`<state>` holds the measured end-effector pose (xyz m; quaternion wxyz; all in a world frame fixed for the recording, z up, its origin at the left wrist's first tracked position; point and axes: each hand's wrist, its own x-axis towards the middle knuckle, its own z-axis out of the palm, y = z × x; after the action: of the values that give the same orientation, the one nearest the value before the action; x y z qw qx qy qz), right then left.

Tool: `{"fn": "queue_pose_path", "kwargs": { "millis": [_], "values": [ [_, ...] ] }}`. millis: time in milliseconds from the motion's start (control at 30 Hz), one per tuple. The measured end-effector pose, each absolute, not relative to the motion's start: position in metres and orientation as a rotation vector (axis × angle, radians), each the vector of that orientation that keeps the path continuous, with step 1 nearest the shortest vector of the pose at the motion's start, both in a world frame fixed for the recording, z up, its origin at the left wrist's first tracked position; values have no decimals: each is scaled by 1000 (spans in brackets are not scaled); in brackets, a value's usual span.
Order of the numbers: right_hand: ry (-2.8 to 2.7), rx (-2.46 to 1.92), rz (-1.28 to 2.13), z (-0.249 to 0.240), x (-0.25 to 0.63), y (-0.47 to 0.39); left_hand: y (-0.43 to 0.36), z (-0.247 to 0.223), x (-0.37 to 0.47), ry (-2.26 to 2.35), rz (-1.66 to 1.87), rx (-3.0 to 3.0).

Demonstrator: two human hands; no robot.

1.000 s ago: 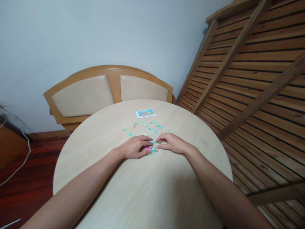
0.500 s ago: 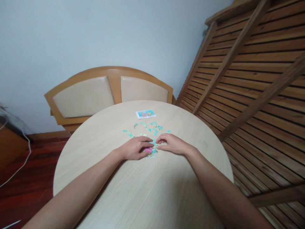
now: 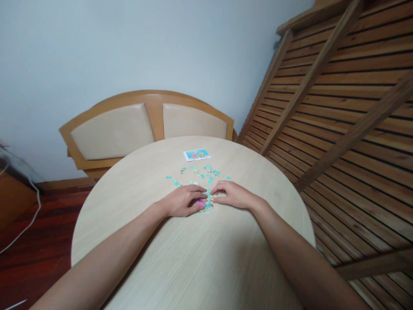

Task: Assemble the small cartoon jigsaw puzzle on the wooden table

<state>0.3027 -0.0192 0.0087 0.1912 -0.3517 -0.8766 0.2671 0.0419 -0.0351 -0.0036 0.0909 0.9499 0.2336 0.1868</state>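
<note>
A small joined patch of jigsaw puzzle (image 3: 204,203), pink and turquoise, lies near the middle of a round pale wooden table (image 3: 180,258). My left hand (image 3: 182,200) rests flat on the patch's left side, fingers pressing down on it. My right hand (image 3: 232,194) sits on its right side, with fingertips pinched at the patch's edge; whether a piece is between them I cannot tell. Several loose turquoise pieces (image 3: 206,172) are scattered just beyond both hands. Part of the patch is hidden under my fingers.
A small printed reference picture (image 3: 196,154) lies farther back on the table. Behind the table stands a wooden bench with beige padded backrests (image 3: 146,125). A slatted wooden frame (image 3: 338,107) leans at the right. A white cable (image 3: 22,228) trails over the red floor at left.
</note>
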Motion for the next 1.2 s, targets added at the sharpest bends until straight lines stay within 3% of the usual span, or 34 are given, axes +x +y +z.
{"fn": "queue_pose_path", "kwargs": {
  "millis": [1200],
  "values": [
    [-2433,-1155,890,13,311,-22,-51,7,64,746,395,3009]
  ]
}}
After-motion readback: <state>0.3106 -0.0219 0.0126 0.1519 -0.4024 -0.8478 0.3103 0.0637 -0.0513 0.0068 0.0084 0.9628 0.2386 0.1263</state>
